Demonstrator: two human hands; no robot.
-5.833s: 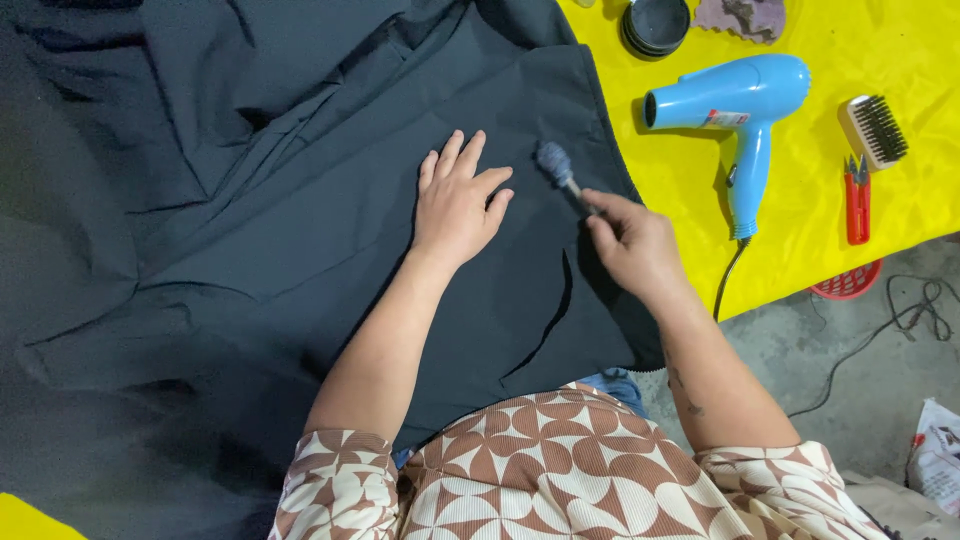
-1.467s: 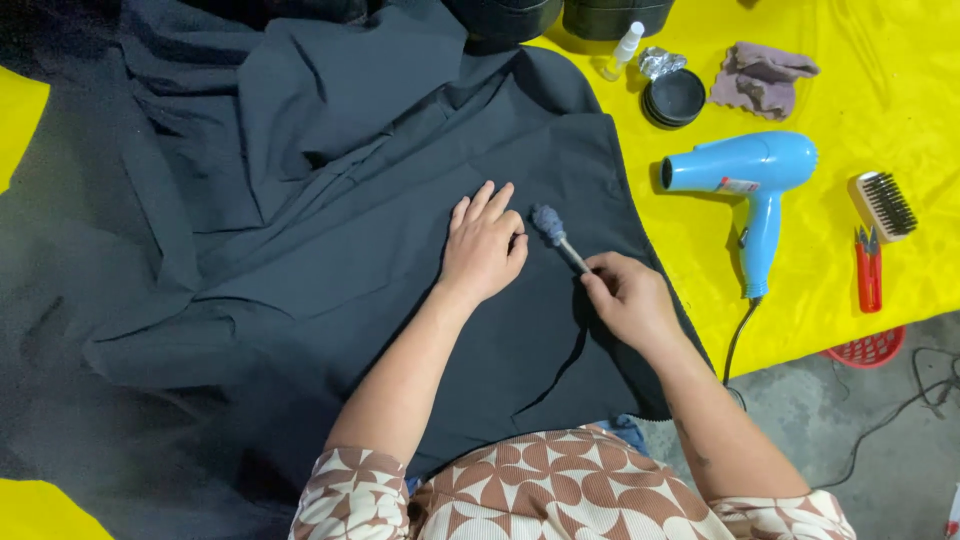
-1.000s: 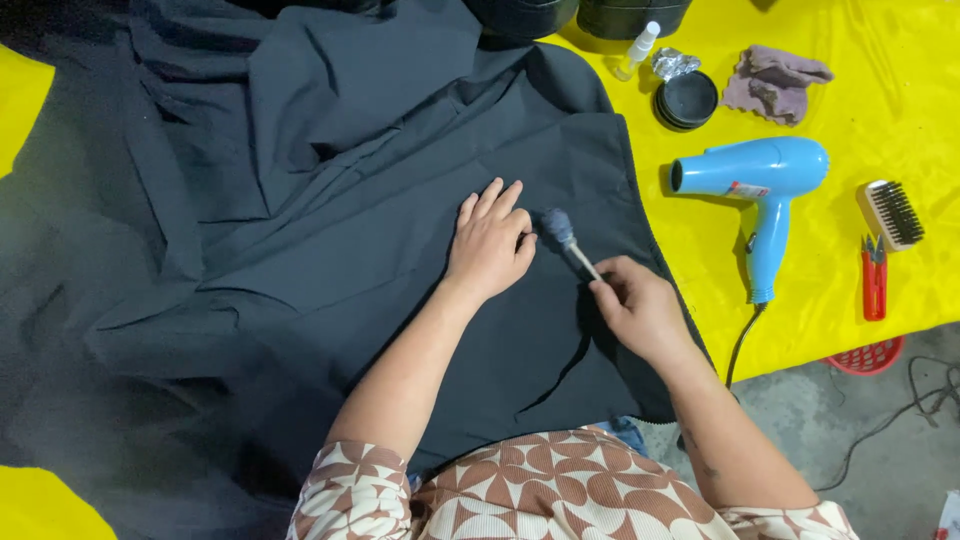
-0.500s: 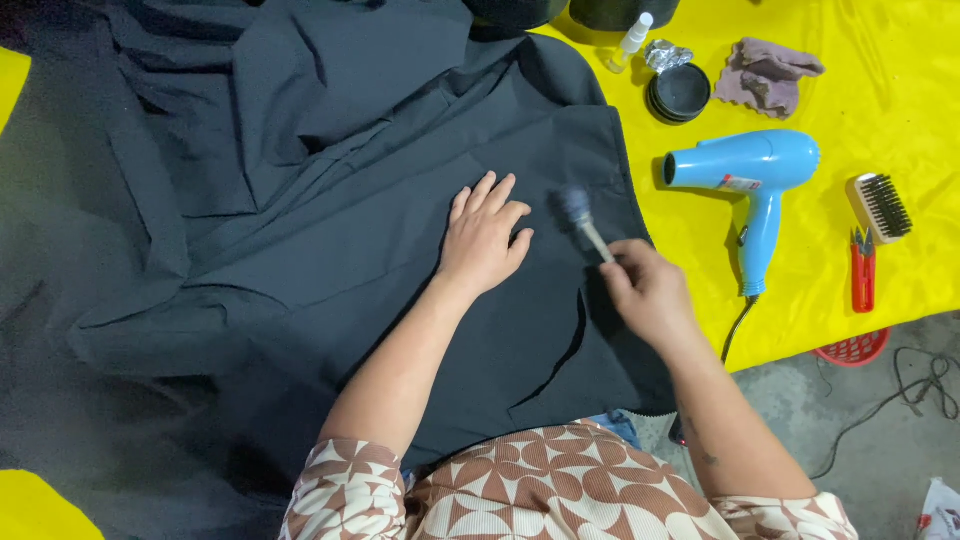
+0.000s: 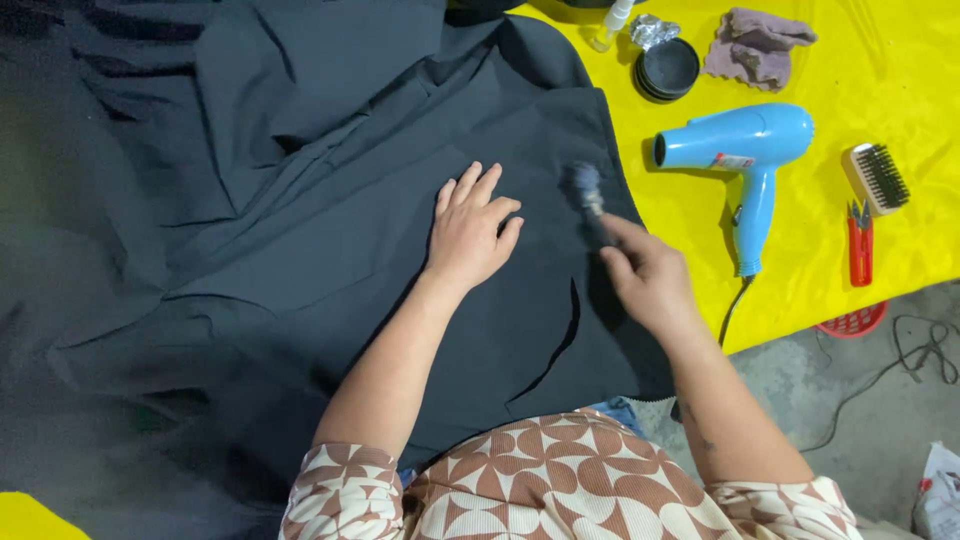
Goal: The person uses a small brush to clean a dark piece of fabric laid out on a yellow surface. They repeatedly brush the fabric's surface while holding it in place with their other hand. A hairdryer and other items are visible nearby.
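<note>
Our left hand (image 5: 470,232) lies flat, fingers spread wide, pinning the dark cloth (image 5: 300,200) taut; at its 3 o'clock, right hand (image 5: 645,280) grips a small brush (image 5: 586,186), bristles on fabric.

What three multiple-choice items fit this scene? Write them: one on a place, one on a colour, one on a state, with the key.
1. Where does the left hand lie?
A. flat on the dark cloth
B. on the hair dryer
C. on the floor

2. What colour is the hair dryer?
A. red
B. light blue
C. black

3. What state is the right hand in?
A. open and empty
B. closed on a small brush
C. resting on the yellow sheet

Key:
1 A, its palm and spread fingers lie on the cloth.
2 B, its body and handle are light blue against the yellow sheet.
3 B, its fingers wrap the brush's handle, with the brush head over the cloth.
</note>
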